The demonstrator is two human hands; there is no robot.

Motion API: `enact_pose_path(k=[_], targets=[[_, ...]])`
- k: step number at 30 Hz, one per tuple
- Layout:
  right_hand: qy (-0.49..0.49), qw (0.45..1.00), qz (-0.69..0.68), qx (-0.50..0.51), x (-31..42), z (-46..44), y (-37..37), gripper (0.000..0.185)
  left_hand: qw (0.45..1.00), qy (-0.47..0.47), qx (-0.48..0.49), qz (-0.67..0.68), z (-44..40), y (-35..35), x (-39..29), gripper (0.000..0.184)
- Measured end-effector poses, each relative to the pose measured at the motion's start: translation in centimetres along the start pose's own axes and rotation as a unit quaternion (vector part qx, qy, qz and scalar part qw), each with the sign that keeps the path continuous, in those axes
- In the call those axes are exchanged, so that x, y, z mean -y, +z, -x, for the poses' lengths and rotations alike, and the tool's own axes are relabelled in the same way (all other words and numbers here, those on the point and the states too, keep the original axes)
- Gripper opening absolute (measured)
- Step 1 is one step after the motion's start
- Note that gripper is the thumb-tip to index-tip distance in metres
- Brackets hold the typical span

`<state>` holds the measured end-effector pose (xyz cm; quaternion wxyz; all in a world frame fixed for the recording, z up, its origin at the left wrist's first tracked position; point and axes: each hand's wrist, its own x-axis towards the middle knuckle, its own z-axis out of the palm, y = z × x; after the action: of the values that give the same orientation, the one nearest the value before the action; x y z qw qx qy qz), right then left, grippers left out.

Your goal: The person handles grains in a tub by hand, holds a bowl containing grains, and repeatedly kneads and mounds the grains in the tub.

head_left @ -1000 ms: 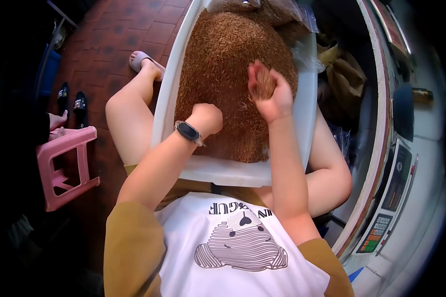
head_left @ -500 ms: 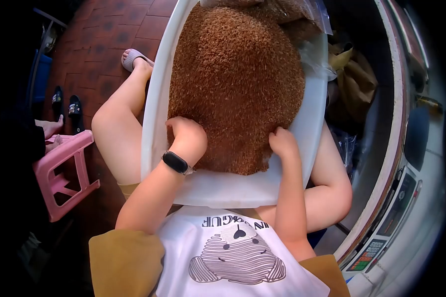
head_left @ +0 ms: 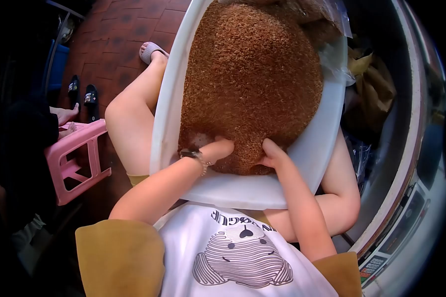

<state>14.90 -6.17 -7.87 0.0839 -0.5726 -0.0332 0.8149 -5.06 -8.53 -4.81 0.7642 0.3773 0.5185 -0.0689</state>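
A heap of small brown grain-like pieces fills most of a long white plastic tub across my lap; what the pieces are I cannot make out. My left hand, with a dark band and bracelet at its wrist, presses into the near part of the heap, its fingers hidden. Just to its right, my right hand touches the pile with thumb and finger apart, other fingers partly buried. Between both hands the pieces form a raised ridge. Left of my left hand, a pale patch of tub bottom shows through.
Clear plastic bags lie at the tub's far right end. A brown bag stands beyond the right rim. At left are a pink stool, another person's bare feet and dark slippers. A scale-like device with buttons sits lower right.
My left hand has swept right from the heap's left side toward the middle, baring the pale patch. My right hand has come slightly inward and lower. The view has shifted a little.
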Motion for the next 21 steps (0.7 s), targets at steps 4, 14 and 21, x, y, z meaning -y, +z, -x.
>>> enact_pose_path(k=[4,14,21], targets=[[-0.023,0.987,-0.155,-0.025,1.2,2.5,5.8,0.038,0.831,0.022,-0.030,0.555,4.1,0.3,-3.5,0.044],[-0.275,0.904,-0.328,0.005,6.5,7.2,12.8,0.034,0.613,0.268,-0.212,0.713,3.6,-0.8,-9.2,0.034],[-0.421,0.856,-0.287,0.089,14.7,12.0,16.7,0.034,0.670,0.400,-0.189,0.597,8.9,-5.7,-16.9,0.027]])
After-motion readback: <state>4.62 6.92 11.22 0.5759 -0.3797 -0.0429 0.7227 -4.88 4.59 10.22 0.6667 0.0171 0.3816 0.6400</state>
